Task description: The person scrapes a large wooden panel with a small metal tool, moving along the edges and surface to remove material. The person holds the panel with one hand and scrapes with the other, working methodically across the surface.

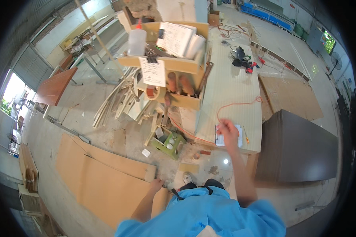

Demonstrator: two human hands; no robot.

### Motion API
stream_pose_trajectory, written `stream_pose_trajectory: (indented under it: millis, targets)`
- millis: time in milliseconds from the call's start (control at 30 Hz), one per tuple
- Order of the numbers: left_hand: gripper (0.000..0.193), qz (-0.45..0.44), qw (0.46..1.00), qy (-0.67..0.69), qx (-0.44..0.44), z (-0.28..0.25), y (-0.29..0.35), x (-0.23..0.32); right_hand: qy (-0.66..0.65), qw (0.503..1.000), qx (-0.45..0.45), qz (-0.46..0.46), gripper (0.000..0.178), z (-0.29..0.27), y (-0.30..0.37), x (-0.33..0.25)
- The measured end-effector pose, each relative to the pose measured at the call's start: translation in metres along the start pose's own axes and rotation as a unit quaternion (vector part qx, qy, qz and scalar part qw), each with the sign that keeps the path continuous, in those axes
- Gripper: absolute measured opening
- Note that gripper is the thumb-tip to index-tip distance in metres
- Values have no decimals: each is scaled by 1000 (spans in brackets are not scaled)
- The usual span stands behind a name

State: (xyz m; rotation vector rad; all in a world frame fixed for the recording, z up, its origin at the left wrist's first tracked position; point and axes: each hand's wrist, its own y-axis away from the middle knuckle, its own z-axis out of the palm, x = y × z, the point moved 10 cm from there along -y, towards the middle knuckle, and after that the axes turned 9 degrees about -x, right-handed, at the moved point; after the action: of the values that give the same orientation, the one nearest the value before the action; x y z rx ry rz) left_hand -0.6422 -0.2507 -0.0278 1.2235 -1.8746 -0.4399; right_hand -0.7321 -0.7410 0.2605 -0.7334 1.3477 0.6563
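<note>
My right hand (228, 132) is raised over the near end of a pale workbench (229, 89), in front of white papers (238, 139). Its fingers look bent, but motion blur hides whether they hold anything. Just right of the papers lies a thin tool with a yellow-orange handle (247, 139). An orange cord (237, 104) runs along the bench and passes close to this hand. Low on my left, my left hand (157, 184) is beside the corner of a large brown sheet (118, 185). Its fingers are too small and partly hidden to read.
Ahead stands a wooden shelf box (162, 63) with papers, a clear bottle (137, 42) and a tape roll (156, 93). A green stool (168, 143) is below it, near wood offcuts (118, 96). Dark panels (300, 146) stack at right. Power tools (243, 61) lie farther along the bench.
</note>
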Motion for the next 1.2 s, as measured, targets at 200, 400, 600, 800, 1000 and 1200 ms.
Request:
stream_pose_trajectory:
  millis: [200, 400, 600, 800, 1000, 1200]
  targets:
    - [37, -68, 974, 185, 112, -47, -3, -79, 88, 941, -29, -325, 27, 58, -45, -295]
    - [37, -57, 963, 257, 59, 23, -9, -55, 397, 763, -117, -496, 18, 163, -67, -400]
    - [41, -69, 968, 243, -9, 66, -36, -37, 580, 672, -260, -380, 19, 257, -154, -382]
    - [27, -72, 885, 456, 62, 22, -70, -67, 670, 621, -304, -270, 30, 283, -190, -348]
    - [25, -68, 801, 579, 137, -8, -29, -83, 655, 657, -293, -231, 28, 273, -203, -352]
    - [21, -198, 742, 640, 26, 76, 22, -137, 484, 819, -295, -90, 26, 239, -213, -362]
